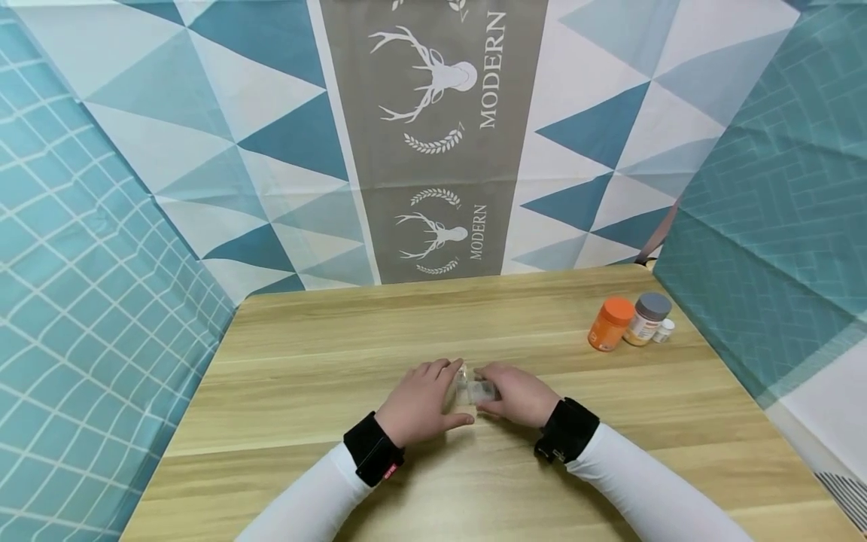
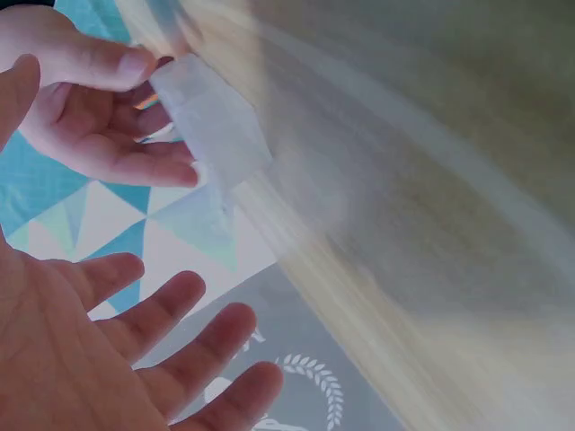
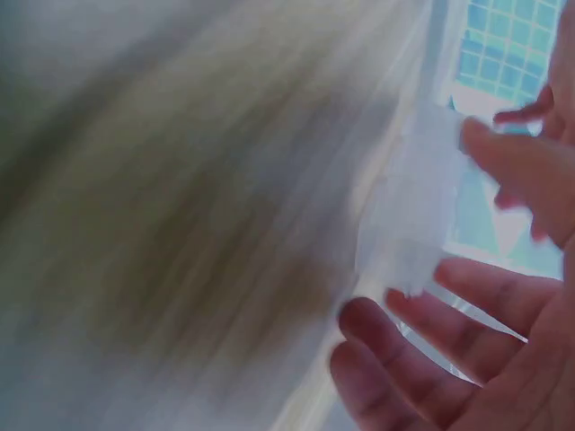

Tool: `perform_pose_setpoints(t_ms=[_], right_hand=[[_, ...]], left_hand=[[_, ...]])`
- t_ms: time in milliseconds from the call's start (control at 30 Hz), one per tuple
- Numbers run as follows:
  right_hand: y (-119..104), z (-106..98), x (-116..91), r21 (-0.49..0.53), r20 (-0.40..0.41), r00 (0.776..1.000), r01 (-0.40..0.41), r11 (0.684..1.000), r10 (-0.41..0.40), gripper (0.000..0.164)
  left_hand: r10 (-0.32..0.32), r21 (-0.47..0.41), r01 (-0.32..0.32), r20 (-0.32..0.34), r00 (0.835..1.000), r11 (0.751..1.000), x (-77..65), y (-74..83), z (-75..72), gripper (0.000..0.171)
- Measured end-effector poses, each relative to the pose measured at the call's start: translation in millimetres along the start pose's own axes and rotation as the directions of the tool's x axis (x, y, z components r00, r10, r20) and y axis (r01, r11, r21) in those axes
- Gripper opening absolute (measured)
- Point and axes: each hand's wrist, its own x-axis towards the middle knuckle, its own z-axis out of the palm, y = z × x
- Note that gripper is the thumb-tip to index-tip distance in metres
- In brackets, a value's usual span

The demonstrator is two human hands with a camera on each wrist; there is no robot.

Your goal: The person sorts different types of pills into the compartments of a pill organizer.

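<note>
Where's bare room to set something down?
Bare table: left of the left hand to the gridded cloth, and behind the hands to the deer-print cloth. Crowded: the centre, where the right hand holds a clear object, and the far right corner: orange bottle, grey-lidded bottle, white bottle.

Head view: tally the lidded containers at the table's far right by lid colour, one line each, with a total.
Orange-lidded container: 1
Grey-lidded container: 1
White-lidded container: 1
Total: 3
</note>
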Motion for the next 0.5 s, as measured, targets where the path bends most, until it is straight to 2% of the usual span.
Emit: perform_pose_setpoints(t_ms=[133,233,300,400,467,500], right_hand=[[11.0,-12.6,-10.8,0.027,-0.081,0.993,-0.089,0.996,0.091,0.058],[31.9,-32.6,-21.6,0.076,-0.168,0.972,-0.152,0.986,0.163,0.051],[50.4,-52.0,-29.4,0.095,-0.243,0.945,-0.201,0.975,0.219,0.047],[78.7,-84.2,-40.8,0.091,-0.361,0.880,-0.296,0.951,0.308,0.047],[93.7,-102.7,-47.8,0.065,-0.405,0.838,-0.373,0.925,0.366,0.050],[99.8,-110.4,-51.0,0.053,-0.403,0.826,-0.410,0.911,0.395,0.053]], left_hand=[[-0.033,-0.019,0.033,-0.025,0.999,0.999,-16.9,0.3,-3.0,0.098],[-0.050,-0.028,0.049,-0.059,0.997,0.998,-28.2,0.8,-3.4,0.099],[-0.049,-0.035,0.046,-0.092,0.995,0.998,-34.0,1.0,-3.1,0.100],[-0.039,-0.040,0.034,-0.139,0.990,0.999,-40.6,1.2,-2.6,0.101],[-0.035,-0.040,0.029,-0.157,0.987,0.999,-43.8,1.5,-3.0,0.101],[-0.034,-0.037,0.029,-0.162,0.986,0.999,-45.2,1.6,-3.3,0.100]])
